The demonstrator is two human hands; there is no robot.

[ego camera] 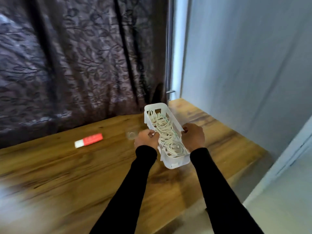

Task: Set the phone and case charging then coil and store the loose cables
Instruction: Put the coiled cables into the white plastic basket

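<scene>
- White slotted basket [166, 132] is held above the wooden table [67, 174], at about 1 o'clock from frame centre, long axis running from 11 to 5 o'clock.
- Left hand [146, 139] grasps the basket's left wall; right hand [193, 136] grasps the right wall, fingers curled over the rim.
- White cables [166, 134] lie inside the basket in loops; coiling and storing appear largely done.
- Whether each cable is neatly coiled cannot be told; the frame is blurred.
- Red-and-white box [89, 140] lies on the table at 9 o'clock of the basket, well apart.
- Phone and charging case are not visible; charging step cannot be confirmed.
- Judged remaining: setting the basket down.
</scene>
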